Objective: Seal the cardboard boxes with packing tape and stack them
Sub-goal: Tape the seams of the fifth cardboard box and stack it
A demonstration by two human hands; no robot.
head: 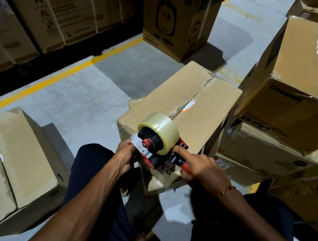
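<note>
A brown cardboard box lies in front of me with its top flaps closed along a centre seam. At its near edge is a red and black tape dispenser carrying a roll of clear tape. My right hand grips the dispenser's red handle, its index finger stretched toward the roll. My left hand pinches the loose end of the tape at the dispenser's front, by the near left corner of the box.
Another closed box sits on the floor at my left. A stack of taped boxes rises at the right. Printed cartons and shelved cartons line the back beyond a yellow floor line. My legs are below.
</note>
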